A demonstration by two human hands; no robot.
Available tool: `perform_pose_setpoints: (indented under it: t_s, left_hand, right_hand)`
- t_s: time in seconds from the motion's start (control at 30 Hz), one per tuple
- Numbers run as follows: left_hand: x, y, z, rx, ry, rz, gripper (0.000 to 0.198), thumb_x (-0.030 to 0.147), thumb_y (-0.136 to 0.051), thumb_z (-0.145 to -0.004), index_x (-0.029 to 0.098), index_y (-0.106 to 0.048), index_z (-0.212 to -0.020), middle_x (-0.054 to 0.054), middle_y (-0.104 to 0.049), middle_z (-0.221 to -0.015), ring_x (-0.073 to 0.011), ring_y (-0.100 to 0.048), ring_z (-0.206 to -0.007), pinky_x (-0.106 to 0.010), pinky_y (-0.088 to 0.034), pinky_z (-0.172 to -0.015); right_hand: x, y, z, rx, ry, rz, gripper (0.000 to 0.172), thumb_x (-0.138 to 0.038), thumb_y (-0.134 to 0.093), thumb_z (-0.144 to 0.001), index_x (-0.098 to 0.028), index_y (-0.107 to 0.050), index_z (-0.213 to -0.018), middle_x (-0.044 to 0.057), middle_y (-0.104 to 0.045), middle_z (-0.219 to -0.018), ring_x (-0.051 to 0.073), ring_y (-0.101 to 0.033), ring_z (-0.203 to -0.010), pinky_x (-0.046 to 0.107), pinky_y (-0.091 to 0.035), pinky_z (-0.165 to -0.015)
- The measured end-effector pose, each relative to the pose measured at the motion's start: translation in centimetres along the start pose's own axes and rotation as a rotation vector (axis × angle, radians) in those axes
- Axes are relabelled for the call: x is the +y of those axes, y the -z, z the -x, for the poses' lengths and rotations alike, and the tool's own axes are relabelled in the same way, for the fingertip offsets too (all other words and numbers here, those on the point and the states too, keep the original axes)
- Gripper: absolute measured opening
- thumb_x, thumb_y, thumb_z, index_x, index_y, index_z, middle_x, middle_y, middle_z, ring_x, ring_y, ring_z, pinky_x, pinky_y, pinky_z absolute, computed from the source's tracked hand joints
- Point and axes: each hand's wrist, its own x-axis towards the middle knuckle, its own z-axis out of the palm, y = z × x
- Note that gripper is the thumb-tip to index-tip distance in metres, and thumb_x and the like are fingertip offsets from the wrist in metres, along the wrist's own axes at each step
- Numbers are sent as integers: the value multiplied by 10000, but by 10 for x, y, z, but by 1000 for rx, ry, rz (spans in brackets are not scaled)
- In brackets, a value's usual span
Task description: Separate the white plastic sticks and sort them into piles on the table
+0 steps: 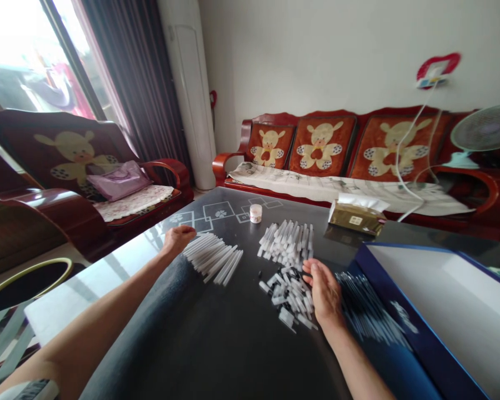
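My left hand (179, 239) is at the far left end of a row of white pen barrels (212, 255), its fingers pressed together. Whatever they pinch, if anything, is too small to make out. My right hand (325, 291) hovers at the right edge of a heap of pen caps (289, 294), clear white with some black pieces. Its fingers are loosely bent and a little apart, with nothing visible in them. Just beyond the caps lies a pile of translucent white pen parts (286, 241). Thin dark refills (369, 311) are spread to the right of my right hand.
A blue box with a white inside (445, 278) stands at the right of the dark table (233, 344). Farther back are a small white round container (255, 213) and a tissue box (356, 215). A round-rimmed bin (27, 286) is at the lower left.
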Motion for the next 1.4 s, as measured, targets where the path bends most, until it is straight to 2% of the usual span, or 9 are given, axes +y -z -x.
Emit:
perform_pose_setpoints:
  t_s: [0.13, 0.37, 0.47, 0.63, 0.73, 0.87, 1.03, 1.2, 1.4]
  left_hand:
    - [4, 1, 13, -71, -103, -207, 93, 282, -648, -607, 234, -696, -670, 20, -638, -597, -154, -574, -611, -220, -412, -563]
    - [32, -10, 19, -122, -161, -141, 100, 245, -600, -658, 225, -686, -609, 12, -640, -596, -142, -572, -599, -209, -433, -587]
    - [61, -37, 21, -146, -190, -124, 75, 249, -640, -653, 235, -713, -660, 11, -672, -670, -160, -597, -675, -207, -439, -614]
    - [108, -111, 30, -269, -275, -137, 85, 239, -682, -644, 239, -737, -708, -2, -680, -691, -174, -619, -746, -208, -443, -699]
    - [121, -148, 31, -303, -241, -132, 90, 250, -698, -630, 236, -743, -706, -19, -674, -661, -185, -630, -742, -217, -449, -704]
    - [121, -173, 30, -308, -166, -120, 98, 253, -680, -629, 231, -744, -701, -29, -646, -582, -199, -637, -738, -230, -461, -709]
    - [115, -180, 33, -303, -111, -94, 170, 172, -645, -618, 219, -750, -744, -46, -676, -658, -203, -639, -755, -245, -462, -729]
    - [112, -173, 35, -261, -87, -51, 281, 177, -623, -648, 169, -751, -898, -71, -697, -758, -216, -631, -815, -267, -453, -754]
    - [109, -158, 49, -316, -167, 67, 359, 254, -552, -738, 159, -715, -1044, -7, -659, -695, -135, -576, -660, -212, -416, -603]
  right_hand:
    - [-1, 0, 0, -6, -11, 6, 451, -566, -587, -760, -181, -645, -989, 102, -706, -1018, 246, -660, -953, 350, -554, -737]
    - [-3, -1, 3, -12, 10, 16, 432, -561, -576, -778, -187, -648, -980, 101, -709, -1009, 248, -664, -944, 355, -555, -733]
    - [-3, -1, 3, -18, 14, 22, 432, -561, -571, -782, -189, -647, -987, 99, -709, -1019, 246, -665, -946, 348, -556, -726]
    - [-2, -1, 2, -16, 3, 20, 441, -564, -572, -770, -186, -643, -985, 102, -707, -1017, 247, -663, -946, 351, -555, -726]
    - [-2, -1, 2, -13, -4, 10, 447, -568, -577, -763, -182, -643, -979, 104, -704, -1013, 248, -662, -944, 357, -553, -737]
    - [-1, -1, 1, -13, -12, 2, 439, -560, -580, -766, -182, -643, -980, 105, -702, -1017, 248, -660, -948, 359, -550, -745]
    - [-1, -1, 2, -16, -15, 6, 431, -556, -573, -774, -184, -640, -983, 102, -697, -1025, 242, -658, -949, 356, -546, -760]
    - [-3, -1, 2, -22, -25, 1, 440, -557, -577, -768, -179, -640, -983, 103, -695, -1026, 239, -653, -953, 348, -543, -763]
    - [-4, -1, 2, -9, -37, -22, 449, -561, -587, -760, -179, -637, -990, 101, -694, -1018, 239, -648, -949, 346, -535, -763]
